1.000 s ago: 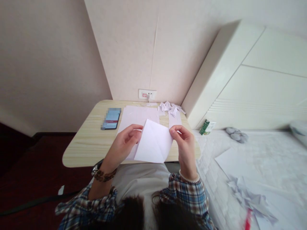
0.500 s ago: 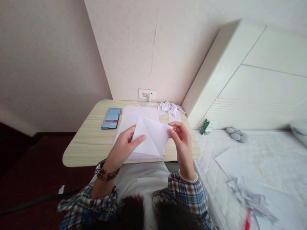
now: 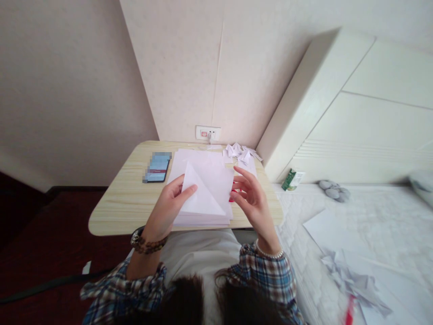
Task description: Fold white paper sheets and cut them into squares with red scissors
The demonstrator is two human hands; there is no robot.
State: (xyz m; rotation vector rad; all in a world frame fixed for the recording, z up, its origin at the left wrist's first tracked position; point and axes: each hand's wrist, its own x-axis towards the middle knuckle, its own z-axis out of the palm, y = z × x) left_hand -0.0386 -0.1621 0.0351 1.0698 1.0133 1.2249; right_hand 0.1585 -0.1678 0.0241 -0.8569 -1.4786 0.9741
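Note:
A white sheet of paper [image 3: 206, 192], folded along a diagonal into a triangle flap, lies on a stack of white sheets [image 3: 194, 162] on the small wooden table [image 3: 118, 207]. My left hand [image 3: 169, 207] pinches the folded sheet's left corner, thumb on top. My right hand [image 3: 252, 198] hovers at the sheet's right edge with fingers spread, holding nothing; a small red thing [image 3: 232, 197] shows just beside its fingers.
A phone [image 3: 157, 167] lies on the table's left part. Several small folded paper pieces [image 3: 241, 153] sit at the back near a wall socket [image 3: 207, 133]. To the right is a bed with a green carton [image 3: 292, 179], loose paper [image 3: 324, 232] and crumpled scraps [image 3: 352, 282].
The sheet, held up in both hands, was folded diagonally and lowered onto the stack. My right hand has let go and opened; my left hand still holds the corner.

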